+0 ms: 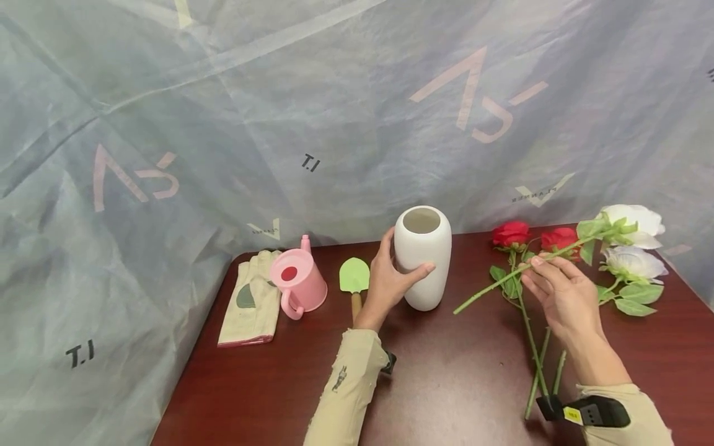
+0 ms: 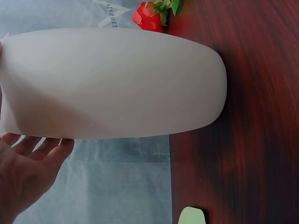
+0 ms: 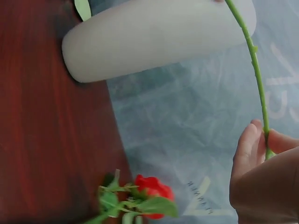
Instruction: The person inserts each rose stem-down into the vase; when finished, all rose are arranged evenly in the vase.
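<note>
Head view: on the table [image 1: 463, 371] a white vase [image 1: 431, 248] stands upright, the left hand [image 1: 387, 282] gripping it, thumb spread wide, probably for steadiness; rightward, the right hand [image 1: 566, 294] pinches a white rose [image 1: 638, 224] mid-stem, likely for balance.

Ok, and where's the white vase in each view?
Head: the white vase stands just right of centre, gripped by the left hand.
Left wrist: large, sideways across the upper left, base to the right.
Right wrist: top middle, slanting, base to the left.
Shared landmark: the green trowel blade, partly shown in both wrist views.
</note>
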### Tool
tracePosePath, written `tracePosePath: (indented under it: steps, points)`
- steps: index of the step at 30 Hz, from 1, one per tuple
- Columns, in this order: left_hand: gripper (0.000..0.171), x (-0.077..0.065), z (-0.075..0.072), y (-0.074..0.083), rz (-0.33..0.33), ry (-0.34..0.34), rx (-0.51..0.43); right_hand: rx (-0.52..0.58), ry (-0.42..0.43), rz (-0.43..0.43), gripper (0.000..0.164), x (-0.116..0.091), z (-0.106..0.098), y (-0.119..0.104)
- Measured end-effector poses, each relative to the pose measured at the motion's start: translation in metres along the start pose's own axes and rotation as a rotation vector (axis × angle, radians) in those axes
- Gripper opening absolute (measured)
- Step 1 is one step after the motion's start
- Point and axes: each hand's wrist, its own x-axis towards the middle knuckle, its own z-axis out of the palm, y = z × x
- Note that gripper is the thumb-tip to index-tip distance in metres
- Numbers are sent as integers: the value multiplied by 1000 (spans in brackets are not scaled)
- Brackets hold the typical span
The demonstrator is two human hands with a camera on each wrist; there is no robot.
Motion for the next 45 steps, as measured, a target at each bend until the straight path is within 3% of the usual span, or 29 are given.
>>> tracePosePath:
  steps: [4, 13, 18, 24, 28, 34, 45]
  points:
    - [86, 2, 1, 2, 6, 6, 10, -60, 72, -90, 9, 5, 17, -9]
    - [86, 2, 2, 0, 24, 2, 19, 68, 156, -215, 7, 27, 59, -37]
    - [86, 1, 0, -1, 13, 9, 25, 42, 172, -242, 13, 38, 80, -38]
    - [87, 0, 1, 0, 3, 2, 38, -34, 250, -267, 24, 49, 97, -30]
    - [87, -1, 0, 0, -7, 3, 42, -112, 256, -284, 25, 52, 106, -21]
    - [87, -1, 0, 1, -5, 10, 57, -267, 201, -358, 22, 54, 119, -4]
    - [87, -1, 1, 3, -8, 9, 48, -701, 139, -406, 20, 61, 135, 26]
